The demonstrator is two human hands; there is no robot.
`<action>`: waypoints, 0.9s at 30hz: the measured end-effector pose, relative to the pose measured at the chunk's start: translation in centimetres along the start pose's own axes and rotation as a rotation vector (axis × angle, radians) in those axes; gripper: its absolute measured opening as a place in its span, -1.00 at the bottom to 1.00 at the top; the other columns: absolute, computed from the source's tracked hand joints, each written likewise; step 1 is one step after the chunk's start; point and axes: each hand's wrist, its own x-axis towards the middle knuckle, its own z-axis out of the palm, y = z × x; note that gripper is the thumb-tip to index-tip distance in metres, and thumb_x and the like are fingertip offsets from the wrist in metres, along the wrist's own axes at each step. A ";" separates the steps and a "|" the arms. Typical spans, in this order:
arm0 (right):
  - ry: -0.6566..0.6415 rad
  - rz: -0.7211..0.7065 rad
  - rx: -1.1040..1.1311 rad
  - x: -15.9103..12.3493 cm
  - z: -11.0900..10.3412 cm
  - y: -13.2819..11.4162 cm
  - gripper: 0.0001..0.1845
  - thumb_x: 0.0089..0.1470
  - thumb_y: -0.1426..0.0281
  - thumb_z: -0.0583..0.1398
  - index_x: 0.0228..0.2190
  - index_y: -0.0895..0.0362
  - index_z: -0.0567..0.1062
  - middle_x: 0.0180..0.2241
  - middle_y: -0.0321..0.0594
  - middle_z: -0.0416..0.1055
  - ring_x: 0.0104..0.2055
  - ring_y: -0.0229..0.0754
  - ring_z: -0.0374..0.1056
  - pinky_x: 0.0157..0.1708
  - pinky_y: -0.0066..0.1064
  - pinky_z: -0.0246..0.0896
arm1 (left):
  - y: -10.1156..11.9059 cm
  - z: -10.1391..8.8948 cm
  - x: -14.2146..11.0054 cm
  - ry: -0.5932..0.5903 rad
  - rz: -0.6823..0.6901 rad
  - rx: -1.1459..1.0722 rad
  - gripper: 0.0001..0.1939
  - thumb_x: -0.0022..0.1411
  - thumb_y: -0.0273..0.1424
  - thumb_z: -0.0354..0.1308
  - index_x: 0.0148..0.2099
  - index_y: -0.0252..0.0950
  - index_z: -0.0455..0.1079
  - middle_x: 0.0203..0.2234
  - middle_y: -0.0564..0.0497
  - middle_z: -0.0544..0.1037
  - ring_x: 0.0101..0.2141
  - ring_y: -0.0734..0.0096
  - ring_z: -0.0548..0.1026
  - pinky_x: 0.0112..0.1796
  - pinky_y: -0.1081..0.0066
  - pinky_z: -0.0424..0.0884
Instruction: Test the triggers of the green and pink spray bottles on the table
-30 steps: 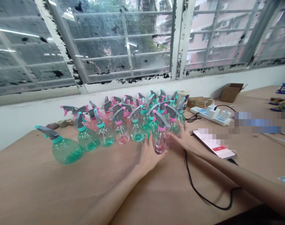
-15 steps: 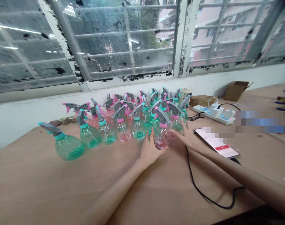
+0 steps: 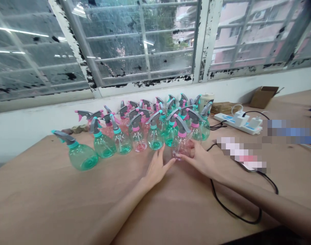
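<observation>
A clear spray bottle with a pink collar and grey trigger head (image 3: 182,134) stands upright at the front right of a group of similar bottles. My right hand (image 3: 201,159) is curled around its right side, thumb across the front near the base. On the left side my left hand (image 3: 155,167) is open, thumb and fingers spread, its thumb tip close to the base. Behind the left fingertips stands a clear bottle with a turquoise collar (image 3: 155,136). Left of that is another pink-collared bottle (image 3: 139,137).
Several more bottles crowd back toward the wall, and a green bottle (image 3: 82,157) stands tilted at the left end. To the right are a power strip (image 3: 221,119) with plugs, a partly blurred phone (image 3: 243,160), a black cable (image 3: 221,206) and a cardboard box (image 3: 264,97).
My right hand has moved in and closed around the pink-collared bottle's side. My left hand has drawn slightly away from it, fingers still spread. The whole view has shifted a little.
</observation>
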 end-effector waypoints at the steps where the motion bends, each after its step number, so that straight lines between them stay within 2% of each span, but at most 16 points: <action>1: -0.006 0.003 -0.013 0.3 0.3 -0.3 -0.19 -0.01 -0.12 0.15 0.11 0.15 0.22 0.01 0.08 0.38 0.01 0.21 0.38 -0.12 -0.06 0.28 | -0.7 -0.7 -0.3 0.040 0.004 0.007 -0.40 0.29 -0.12 0.06 0.28 -0.24 0.10 0.17 -0.18 0.33 0.18 0.16 0.29 0.14 0.16 0.23; 3: -0.023 0.008 -0.046 0.6 0.7 -1.0 -0.21 -0.01 -0.14 0.13 0.05 0.18 0.25 0.00 0.11 0.37 0.00 0.25 0.38 -0.14 -0.06 0.28 | -2.2 -2.3 -0.8 0.141 0.000 0.028 -0.61 0.31 -0.22 0.03 0.13 -0.26 0.26 0.02 -0.14 0.45 0.06 0.19 0.41 0.07 0.18 0.30; 5: -0.041 0.006 -0.072 0.6 1.1 -1.8 -0.20 -0.03 -0.17 0.12 0.01 0.20 0.26 -0.03 0.13 0.38 -0.04 0.27 0.40 -0.18 -0.05 0.29 | -3.8 -4.3 -1.2 0.262 -0.024 0.055 -0.75 0.29 -0.28 0.02 -0.04 -0.26 0.33 -0.13 -0.11 0.50 -0.08 0.20 0.47 -0.03 0.19 0.38; 9: -0.048 -0.060 -0.105 0.7 2.2 -3.3 -0.22 -0.01 -0.18 0.09 -0.06 0.24 0.27 -0.14 0.14 0.42 -0.12 0.26 0.43 -0.27 -0.10 0.31 | -6.5 -8.9 -2.3 0.524 -0.102 0.138 -0.80 0.26 -0.24 0.02 -0.19 -0.24 0.32 -0.31 -0.04 0.44 -0.26 0.21 0.47 -0.20 0.22 0.44; 13: -0.018 -0.088 -0.133 1.0 3.3 -4.4 -0.18 0.00 -0.18 0.08 -0.03 0.28 0.26 -0.13 0.23 0.42 -0.11 0.30 0.43 -0.28 -0.09 0.31 | -8.1 -13.8 -4.1 0.787 -0.196 0.243 -0.78 0.23 -0.22 0.06 -0.17 -0.24 0.29 -0.25 -0.05 0.38 -0.16 0.16 0.42 -0.11 0.18 0.39; 18: -0.052 -0.062 -0.143 0.9 3.5 -4.5 -0.07 -0.01 -0.22 0.05 0.06 0.34 0.21 -0.07 0.30 0.41 -0.08 0.35 0.42 -0.26 -0.03 0.32 | -9.5 -19.0 -6.3 1.044 -0.386 0.344 -0.60 0.25 -0.22 0.09 0.04 -0.34 0.18 0.03 -0.19 0.26 0.06 0.02 0.28 0.03 0.08 0.29; 20: -0.097 -0.031 -0.149 0.6 3.2 -4.2 0.01 -0.02 -0.24 0.05 0.12 0.37 0.16 -0.08 0.29 0.43 -0.08 0.35 0.42 -0.24 -0.02 0.32 | -10.2 -20.5 -6.7 1.071 -0.473 0.363 -0.49 0.23 -0.17 0.13 0.09 -0.39 0.15 0.08 -0.25 0.24 0.11 -0.06 0.23 0.10 0.01 0.19; 22: -0.088 -0.052 -0.184 0.2 2.6 -3.8 0.07 -0.05 -0.26 0.06 0.15 0.38 0.13 -0.07 0.29 0.42 -0.06 0.36 0.41 -0.24 0.00 0.34 | -10.8 -21.7 -6.7 1.025 -0.553 0.358 -0.38 0.15 -0.12 0.21 0.10 -0.42 0.17 0.07 -0.28 0.30 0.11 -0.11 0.26 0.12 -0.02 0.15; 24: 0.021 -0.144 -0.254 -0.3 1.6 -3.9 0.08 -0.06 -0.28 0.03 0.15 0.36 0.15 -0.05 0.30 0.38 -0.03 0.40 0.37 -0.27 0.05 0.34 | -11.5 -22.6 -6.3 0.936 -0.610 0.333 -0.31 0.07 -0.08 0.26 0.10 -0.42 0.21 0.06 -0.31 0.36 0.09 -0.13 0.31 0.09 -0.01 0.20; 27: 0.240 -0.331 -0.250 -1.0 -0.1 -5.8 -0.09 0.03 -0.26 -0.05 0.04 0.29 0.27 -0.13 0.25 0.38 -0.05 0.36 0.33 -0.30 0.08 0.33 | -12.2 -23.3 -5.5 0.794 -0.633 0.298 -0.27 0.04 -0.05 0.27 0.13 -0.39 0.21 0.08 -0.33 0.38 0.09 -0.10 0.36 0.04 0.06 0.27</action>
